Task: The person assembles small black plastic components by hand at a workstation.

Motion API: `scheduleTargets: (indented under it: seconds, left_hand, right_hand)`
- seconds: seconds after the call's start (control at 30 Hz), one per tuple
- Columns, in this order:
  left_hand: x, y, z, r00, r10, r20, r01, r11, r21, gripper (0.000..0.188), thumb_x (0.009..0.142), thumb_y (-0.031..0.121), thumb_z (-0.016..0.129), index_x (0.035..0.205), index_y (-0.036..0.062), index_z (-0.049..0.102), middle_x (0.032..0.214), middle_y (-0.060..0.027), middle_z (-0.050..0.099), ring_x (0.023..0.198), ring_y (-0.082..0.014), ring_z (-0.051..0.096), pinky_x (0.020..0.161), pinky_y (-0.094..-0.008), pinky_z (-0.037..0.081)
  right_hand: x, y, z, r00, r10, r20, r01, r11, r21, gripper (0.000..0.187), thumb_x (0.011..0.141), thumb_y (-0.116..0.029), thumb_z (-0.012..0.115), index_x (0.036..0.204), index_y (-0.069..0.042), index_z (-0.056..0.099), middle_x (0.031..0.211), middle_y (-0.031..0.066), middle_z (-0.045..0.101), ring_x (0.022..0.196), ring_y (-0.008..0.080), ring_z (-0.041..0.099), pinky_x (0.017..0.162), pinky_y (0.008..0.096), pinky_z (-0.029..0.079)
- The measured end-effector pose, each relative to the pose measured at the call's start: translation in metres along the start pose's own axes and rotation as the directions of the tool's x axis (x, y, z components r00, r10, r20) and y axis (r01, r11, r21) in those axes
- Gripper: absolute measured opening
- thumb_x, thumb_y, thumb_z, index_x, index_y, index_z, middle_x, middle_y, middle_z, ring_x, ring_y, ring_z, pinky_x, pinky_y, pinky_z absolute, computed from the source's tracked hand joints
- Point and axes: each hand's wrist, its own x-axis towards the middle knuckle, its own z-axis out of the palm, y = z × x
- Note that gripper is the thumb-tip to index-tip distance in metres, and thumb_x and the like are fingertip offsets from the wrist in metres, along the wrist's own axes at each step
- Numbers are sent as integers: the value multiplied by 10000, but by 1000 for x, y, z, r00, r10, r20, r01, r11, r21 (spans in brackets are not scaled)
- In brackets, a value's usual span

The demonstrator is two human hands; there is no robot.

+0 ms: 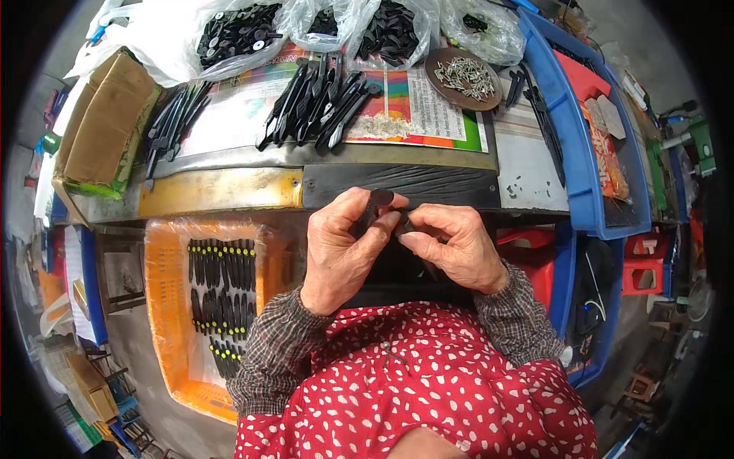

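In front of the bench edge my left hand [342,252] pinches a small black part with a rounded end [380,197] between thumb and fingers. My right hand [459,243] is closed close beside it, its thumb and fingertips pressed on a dark piece whose shape the fingers mostly hide. Whether both hands grip one and the same part, I cannot tell. Beyond the hands, a pile of long black handle-like pieces [317,103] lies on a printed sheet. A round brown dish [433,70] of small silvery rivets or screws stands to its right.
Plastic bags of black parts [388,34] line the back. At left stand a cardboard box [103,126] and more black strips [174,126]. An orange crate [163,306] below holds rows of black pieces with yellow-green dots. A blue tray [585,168] sits at right.
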Motion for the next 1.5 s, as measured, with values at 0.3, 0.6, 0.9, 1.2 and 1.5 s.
scheduleTargets:
  seconds: [0.3, 0.6, 0.9, 1.2, 1.5]
  left_hand:
    - [-2, -1, 1, 999, -32, 8, 32, 999, -9, 152, 879, 19, 622, 1022, -3, 670, 733, 51, 581, 575, 9, 439, 486, -146, 349]
    - [-4, 5, 1, 996, -86, 18, 87, 995, -55, 141, 872, 2, 608, 1001, -17, 662, 775, 10, 615, 632, -16, 504, 542, -175, 405]
    - [-3, -2, -1, 993, 104, 57, -111, 981, 159, 145, 895, 53, 617, 1022, 8, 671, 740, 52, 578, 606, 3, 456, 509, -152, 372]
    - [-8, 3, 4, 1000, -28, 10, 28, 999, -14, 134, 886, 17, 591, 1000, -9, 656, 749, 29, 594, 603, -6, 475, 516, -166, 389]
    - [-11, 2, 2, 997, -81, 1, 81, 995, -52, 174, 892, 35, 604, 1049, -11, 666, 722, 44, 582, 557, 9, 427, 477, -150, 340]
  right_hand:
    - [-2, 1, 2, 1000, 19, 5, -19, 1000, 19, 138, 839, -57, 660, 858, 58, 588, 699, 21, 510, 611, 47, 442, 518, 240, 389]
    - [-5, 1, 2, 998, 63, 10, -64, 995, 76, 142, 853, -64, 652, 848, 56, 576, 698, 12, 484, 613, 44, 426, 512, 237, 381]
    - [-8, 1, 2, 999, 48, 8, -48, 997, 62, 136, 850, -52, 651, 841, 58, 573, 691, 15, 486, 601, 45, 428, 504, 239, 381]
    - [-8, 1, 5, 1000, 8, -4, -7, 999, 51, 147, 845, -63, 656, 820, 51, 569, 671, 11, 469, 599, 39, 418, 501, 241, 367]
    - [-9, -3, 4, 991, 132, 26, -134, 983, 123, 161, 851, -68, 650, 799, 55, 559, 662, 1, 464, 604, 33, 416, 500, 236, 362]
